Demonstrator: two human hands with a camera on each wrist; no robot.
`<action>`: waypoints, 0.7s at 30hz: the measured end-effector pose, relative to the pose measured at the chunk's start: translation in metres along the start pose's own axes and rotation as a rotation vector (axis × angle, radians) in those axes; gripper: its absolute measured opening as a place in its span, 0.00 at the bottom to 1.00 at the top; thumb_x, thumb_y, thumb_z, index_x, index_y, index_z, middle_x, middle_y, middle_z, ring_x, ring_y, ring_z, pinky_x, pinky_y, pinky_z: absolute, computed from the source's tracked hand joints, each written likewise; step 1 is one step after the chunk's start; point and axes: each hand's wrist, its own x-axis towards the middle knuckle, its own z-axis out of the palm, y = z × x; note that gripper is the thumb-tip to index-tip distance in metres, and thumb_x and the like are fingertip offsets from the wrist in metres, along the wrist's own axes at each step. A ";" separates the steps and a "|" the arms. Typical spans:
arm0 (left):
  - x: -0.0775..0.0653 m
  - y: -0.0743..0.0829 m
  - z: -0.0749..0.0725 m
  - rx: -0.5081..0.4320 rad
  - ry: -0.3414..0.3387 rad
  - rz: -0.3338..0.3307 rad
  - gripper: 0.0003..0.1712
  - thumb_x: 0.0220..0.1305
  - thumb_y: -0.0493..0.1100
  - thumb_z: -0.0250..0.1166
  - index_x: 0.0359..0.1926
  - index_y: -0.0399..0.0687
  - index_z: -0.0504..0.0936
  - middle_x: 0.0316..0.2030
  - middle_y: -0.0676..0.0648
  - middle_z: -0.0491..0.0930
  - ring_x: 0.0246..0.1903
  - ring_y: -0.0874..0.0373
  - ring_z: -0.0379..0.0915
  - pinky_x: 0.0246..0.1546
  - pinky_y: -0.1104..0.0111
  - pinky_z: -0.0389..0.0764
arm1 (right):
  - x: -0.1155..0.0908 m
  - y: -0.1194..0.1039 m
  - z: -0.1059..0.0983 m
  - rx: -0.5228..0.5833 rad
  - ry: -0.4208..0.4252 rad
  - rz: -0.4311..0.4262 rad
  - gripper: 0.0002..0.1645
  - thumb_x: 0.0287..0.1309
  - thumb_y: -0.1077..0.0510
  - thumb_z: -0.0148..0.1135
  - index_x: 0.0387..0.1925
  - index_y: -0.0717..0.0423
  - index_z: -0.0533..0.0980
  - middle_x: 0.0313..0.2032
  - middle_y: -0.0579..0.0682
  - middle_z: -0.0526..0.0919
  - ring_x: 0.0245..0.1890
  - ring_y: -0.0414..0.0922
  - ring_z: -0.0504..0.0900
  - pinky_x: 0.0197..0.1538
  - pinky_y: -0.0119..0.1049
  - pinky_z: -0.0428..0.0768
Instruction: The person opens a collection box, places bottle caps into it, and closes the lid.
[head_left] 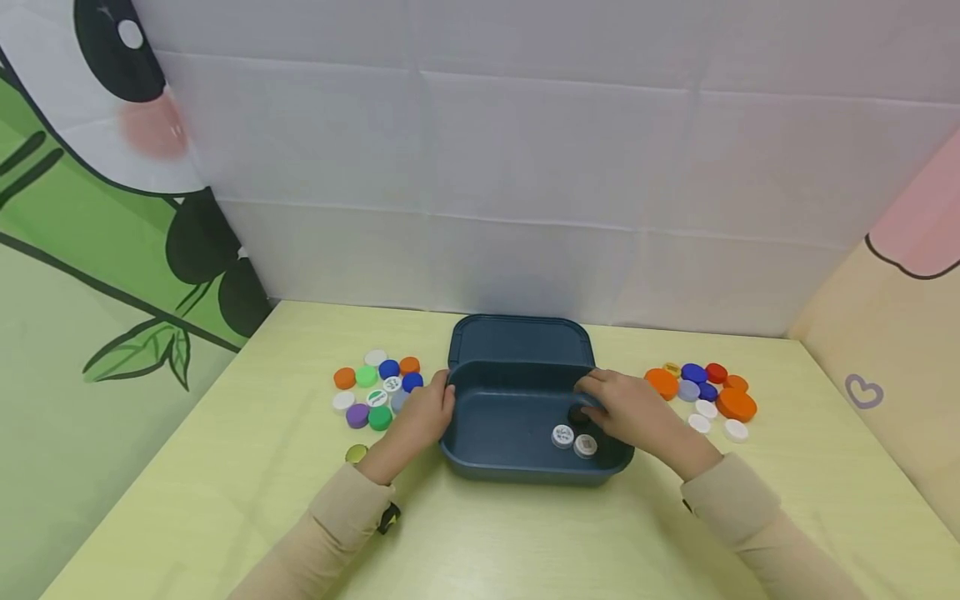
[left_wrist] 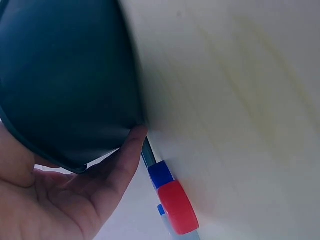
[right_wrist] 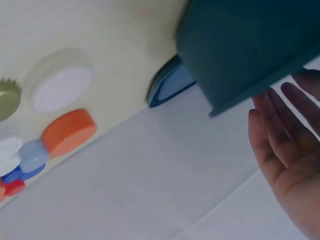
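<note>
A dark blue plastic box (head_left: 498, 421) stands on the table, its inside facing up. My left hand (head_left: 422, 414) grips its left rim, thumb on one side and fingers on the other, as the left wrist view also shows. Over the right rim reaches my right hand (head_left: 626, 408), its fingertips down inside the box around a black bottle cap (head_left: 577, 414). Two white bottle caps (head_left: 562, 436) lie on the box floor close by. In the right wrist view the box wall (right_wrist: 240, 55) hides the right fingertips.
Behind the box lies its dark blue lid (head_left: 521, 340). Several coloured bottle caps (head_left: 379, 417) are grouped left of the box, and another group with large orange caps (head_left: 737, 404) lies to the right. A pale wall covering (head_left: 525, 150) rises behind the table (head_left: 480, 550).
</note>
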 end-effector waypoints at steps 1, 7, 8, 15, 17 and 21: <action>0.000 0.000 0.000 0.001 0.002 0.002 0.23 0.69 0.42 0.45 0.59 0.33 0.63 0.29 0.39 0.77 0.23 0.54 0.72 0.20 0.69 0.72 | -0.001 0.003 -0.002 0.017 0.011 0.018 0.15 0.48 0.59 0.67 0.40 0.57 0.78 0.36 0.51 0.81 0.31 0.44 0.80 0.35 0.35 0.80; 0.000 -0.001 0.000 0.000 0.000 0.004 0.23 0.69 0.42 0.45 0.60 0.32 0.63 0.27 0.40 0.76 0.22 0.55 0.72 0.18 0.70 0.71 | -0.014 0.027 -0.010 0.038 0.012 0.155 0.16 0.50 0.58 0.65 0.42 0.58 0.78 0.39 0.53 0.82 0.35 0.48 0.81 0.37 0.40 0.81; 0.000 -0.001 0.000 -0.001 -0.003 0.003 0.23 0.69 0.43 0.45 0.60 0.32 0.63 0.26 0.41 0.75 0.22 0.55 0.72 0.18 0.70 0.71 | -0.017 0.031 -0.010 0.031 0.009 0.168 0.15 0.50 0.58 0.65 0.42 0.58 0.78 0.39 0.53 0.82 0.35 0.49 0.81 0.37 0.41 0.80; 0.000 -0.002 0.001 -0.005 -0.013 -0.006 0.23 0.70 0.43 0.45 0.60 0.33 0.62 0.24 0.43 0.74 0.21 0.56 0.71 0.17 0.71 0.70 | -0.037 0.058 -0.001 0.021 -0.048 0.210 0.14 0.48 0.59 0.66 0.38 0.58 0.78 0.36 0.54 0.82 0.32 0.49 0.80 0.35 0.43 0.79; 0.001 -0.002 0.001 -0.008 -0.018 -0.010 0.23 0.70 0.43 0.44 0.60 0.33 0.62 0.23 0.43 0.73 0.20 0.56 0.70 0.17 0.71 0.70 | -0.042 0.063 0.002 0.040 -0.088 0.231 0.14 0.47 0.58 0.67 0.38 0.57 0.78 0.36 0.54 0.82 0.33 0.49 0.80 0.35 0.43 0.79; 0.001 -0.002 0.001 -0.009 -0.020 -0.009 0.23 0.70 0.43 0.45 0.60 0.33 0.62 0.21 0.45 0.71 0.19 0.57 0.70 0.17 0.71 0.69 | -0.049 0.069 0.007 0.061 -0.183 0.296 0.17 0.47 0.53 0.68 0.40 0.54 0.78 0.38 0.53 0.82 0.38 0.51 0.79 0.37 0.46 0.78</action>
